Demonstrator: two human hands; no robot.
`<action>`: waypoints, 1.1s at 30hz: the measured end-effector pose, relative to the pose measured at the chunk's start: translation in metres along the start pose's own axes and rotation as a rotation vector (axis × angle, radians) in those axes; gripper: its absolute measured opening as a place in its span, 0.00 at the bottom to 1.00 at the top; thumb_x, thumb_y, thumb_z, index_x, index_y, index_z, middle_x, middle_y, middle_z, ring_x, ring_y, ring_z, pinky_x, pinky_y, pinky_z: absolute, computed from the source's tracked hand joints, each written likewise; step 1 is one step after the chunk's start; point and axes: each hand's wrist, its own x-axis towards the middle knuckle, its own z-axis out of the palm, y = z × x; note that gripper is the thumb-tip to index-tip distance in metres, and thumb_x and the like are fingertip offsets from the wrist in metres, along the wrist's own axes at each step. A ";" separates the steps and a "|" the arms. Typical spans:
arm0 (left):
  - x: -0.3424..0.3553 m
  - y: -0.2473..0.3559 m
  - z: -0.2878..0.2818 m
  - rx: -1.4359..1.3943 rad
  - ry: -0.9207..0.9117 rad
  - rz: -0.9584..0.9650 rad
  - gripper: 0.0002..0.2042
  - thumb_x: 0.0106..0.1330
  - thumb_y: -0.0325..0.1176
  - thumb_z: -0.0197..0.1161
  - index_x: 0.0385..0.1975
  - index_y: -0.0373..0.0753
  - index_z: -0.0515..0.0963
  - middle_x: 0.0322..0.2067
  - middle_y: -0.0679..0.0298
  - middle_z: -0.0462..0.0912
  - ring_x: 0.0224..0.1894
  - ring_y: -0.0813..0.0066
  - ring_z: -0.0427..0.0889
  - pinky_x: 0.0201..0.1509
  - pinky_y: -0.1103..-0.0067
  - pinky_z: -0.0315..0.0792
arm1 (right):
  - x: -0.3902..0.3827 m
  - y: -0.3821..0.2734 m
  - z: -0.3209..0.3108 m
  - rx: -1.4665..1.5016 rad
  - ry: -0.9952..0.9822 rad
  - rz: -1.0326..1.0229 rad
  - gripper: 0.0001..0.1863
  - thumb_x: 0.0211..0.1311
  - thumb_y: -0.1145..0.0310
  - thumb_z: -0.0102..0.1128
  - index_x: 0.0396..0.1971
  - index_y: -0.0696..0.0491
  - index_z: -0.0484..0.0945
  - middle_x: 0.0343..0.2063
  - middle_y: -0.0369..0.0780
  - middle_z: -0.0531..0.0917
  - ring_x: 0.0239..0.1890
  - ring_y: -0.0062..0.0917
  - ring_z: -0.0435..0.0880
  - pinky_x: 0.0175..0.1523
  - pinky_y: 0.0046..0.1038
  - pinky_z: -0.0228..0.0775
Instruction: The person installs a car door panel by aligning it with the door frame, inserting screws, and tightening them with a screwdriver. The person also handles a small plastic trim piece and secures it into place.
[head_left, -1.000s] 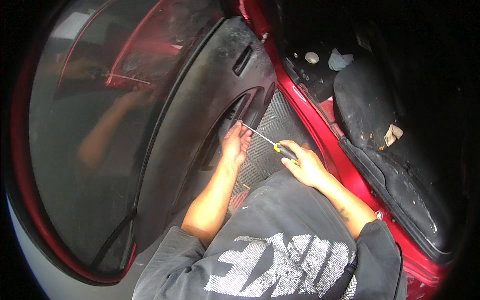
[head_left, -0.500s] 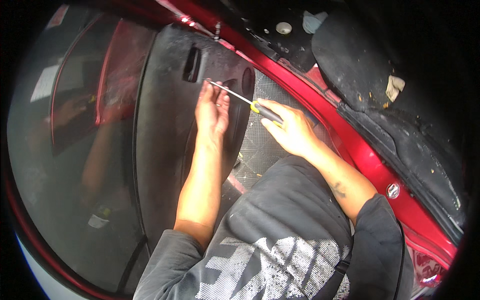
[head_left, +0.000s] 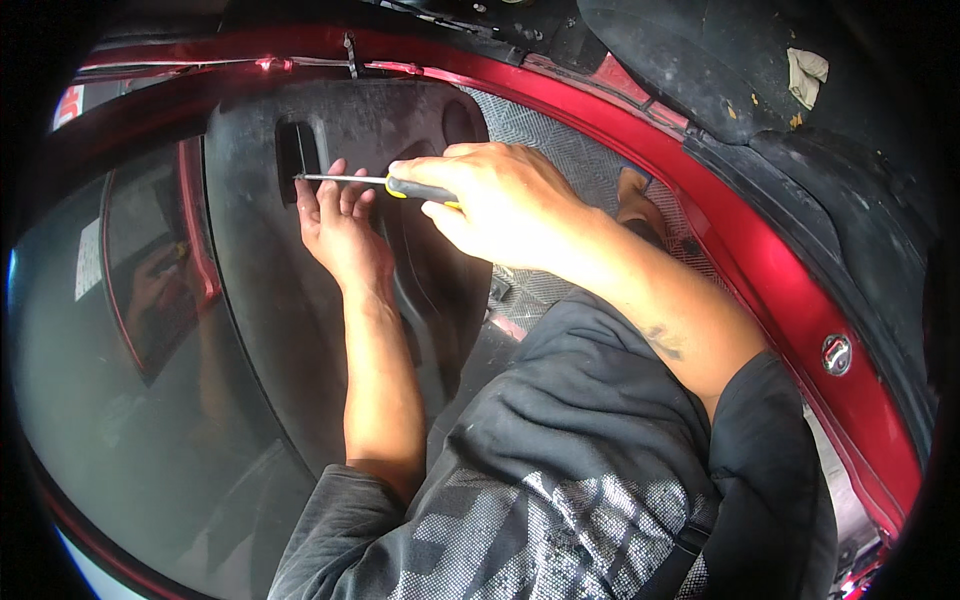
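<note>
Grey crosshatched floor [head_left: 545, 128]: person's foot [head_left: 637, 190] on it. Black car seat [head_left: 690, 70]: crumpled cream scrap [head_left: 806, 78], small yellow-orange crumbs [head_left: 795, 119].

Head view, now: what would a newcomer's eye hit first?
The right hand, near the centre, gripping a black-and-yellow screwdriver whose shaft points left to the left hand, at the dark door panel. Then the glossy red door frame, curving across the top and down the right, and a pale cloth at upper right.

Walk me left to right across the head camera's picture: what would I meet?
Door window, left hand, right hand gripping a screwdriver, foot, crumpled pale scrap.
</note>
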 end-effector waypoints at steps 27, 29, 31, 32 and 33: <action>0.008 0.020 0.034 -0.158 0.184 -0.115 0.22 0.72 0.24 0.50 0.64 0.25 0.59 0.59 0.45 0.73 0.51 0.63 0.82 0.52 0.71 0.82 | 0.103 -0.011 -0.025 -0.029 -0.265 -0.066 0.19 0.59 0.67 0.60 0.48 0.60 0.82 0.37 0.51 0.88 0.37 0.36 0.89 0.43 0.33 0.81; 0.005 0.018 0.026 -0.370 0.193 -0.260 0.19 0.78 0.35 0.48 0.62 0.29 0.63 0.57 0.49 0.75 0.54 0.63 0.79 0.58 0.67 0.77 | 0.110 -0.013 -0.030 0.292 -0.507 0.310 0.17 0.64 0.65 0.59 0.47 0.59 0.82 0.32 0.49 0.88 0.25 0.28 0.85 0.30 0.27 0.75; 0.013 0.020 0.022 -0.593 0.117 -0.433 0.18 0.80 0.40 0.47 0.58 0.32 0.69 0.52 0.54 0.80 0.56 0.64 0.77 0.63 0.64 0.72 | 0.108 0.002 -0.023 0.689 -0.555 0.558 0.15 0.71 0.61 0.55 0.47 0.57 0.80 0.26 0.46 0.87 0.10 0.14 0.73 0.15 0.17 0.58; 0.023 0.020 0.019 -0.692 0.052 -0.483 0.17 0.80 0.40 0.47 0.57 0.32 0.71 0.52 0.55 0.81 0.57 0.64 0.77 0.64 0.64 0.72 | 0.107 -0.001 -0.026 0.748 -0.512 0.590 0.16 0.71 0.61 0.55 0.48 0.57 0.80 0.25 0.45 0.86 0.10 0.15 0.73 0.15 0.16 0.58; 0.025 0.024 0.021 -0.739 0.058 -0.474 0.15 0.80 0.38 0.48 0.54 0.34 0.75 0.53 0.55 0.81 0.58 0.64 0.78 0.61 0.65 0.76 | 0.106 -0.004 -0.029 0.806 -0.468 0.621 0.16 0.71 0.61 0.55 0.48 0.57 0.80 0.25 0.45 0.86 0.10 0.16 0.73 0.15 0.16 0.59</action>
